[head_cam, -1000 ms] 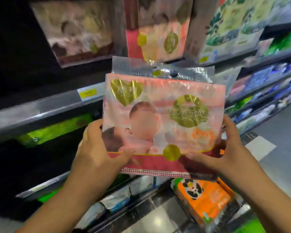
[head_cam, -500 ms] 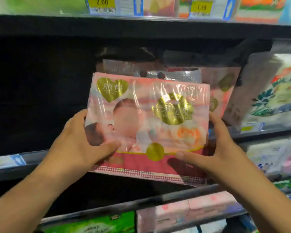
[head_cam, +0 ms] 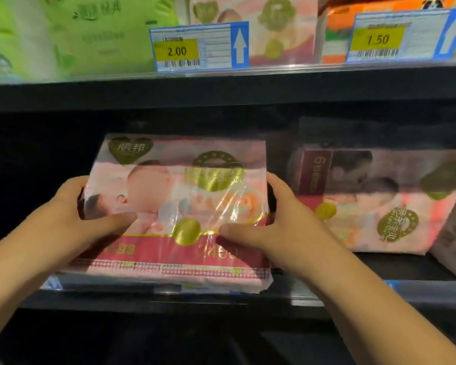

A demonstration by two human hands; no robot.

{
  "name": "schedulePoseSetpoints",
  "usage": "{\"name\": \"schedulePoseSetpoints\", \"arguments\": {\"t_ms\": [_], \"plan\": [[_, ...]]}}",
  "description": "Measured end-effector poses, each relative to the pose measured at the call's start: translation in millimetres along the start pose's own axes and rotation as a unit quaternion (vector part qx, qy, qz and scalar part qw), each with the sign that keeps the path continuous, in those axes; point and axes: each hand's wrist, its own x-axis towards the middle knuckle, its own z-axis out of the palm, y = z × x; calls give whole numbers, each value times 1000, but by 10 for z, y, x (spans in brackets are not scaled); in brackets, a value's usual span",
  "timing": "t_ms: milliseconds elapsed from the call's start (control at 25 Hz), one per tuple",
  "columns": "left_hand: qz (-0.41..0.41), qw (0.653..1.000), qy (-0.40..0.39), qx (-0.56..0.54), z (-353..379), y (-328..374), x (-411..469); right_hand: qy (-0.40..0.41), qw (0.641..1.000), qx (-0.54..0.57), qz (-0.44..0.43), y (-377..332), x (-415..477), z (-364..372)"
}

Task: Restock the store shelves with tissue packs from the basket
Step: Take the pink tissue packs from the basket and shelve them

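Pink tissue pack point(head_cam: 174, 206) gripped at both ends: left hand point(head_cam: 71, 222) and right hand point(head_cam: 282, 233) each curl round one side, thumbs on its front. Its lower edge meets the near lip of the dark shelf point(head_cam: 353, 296), left of a matching pack point(head_cam: 379, 201).

Glossy, crinkled clear plastic film wraps the pink tissue pack point(head_cam: 177, 206); shelf edge point(head_cam: 353, 299) matt dark.
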Motion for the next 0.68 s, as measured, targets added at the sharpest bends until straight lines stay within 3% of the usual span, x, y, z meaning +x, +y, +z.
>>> {"name": "schedulePoseSetpoints", "arguments": {"t_ms": [200,400,680], "plan": [[42,999,10,12,107,16,258,-6,997,-50,50,-86,321,67],[2,1000,5,28,472,-79,563,42,976,-180,118,38,563,144],[23,999,0,43,894,-263,844,56,950,-278,128,438,828,457]]}}
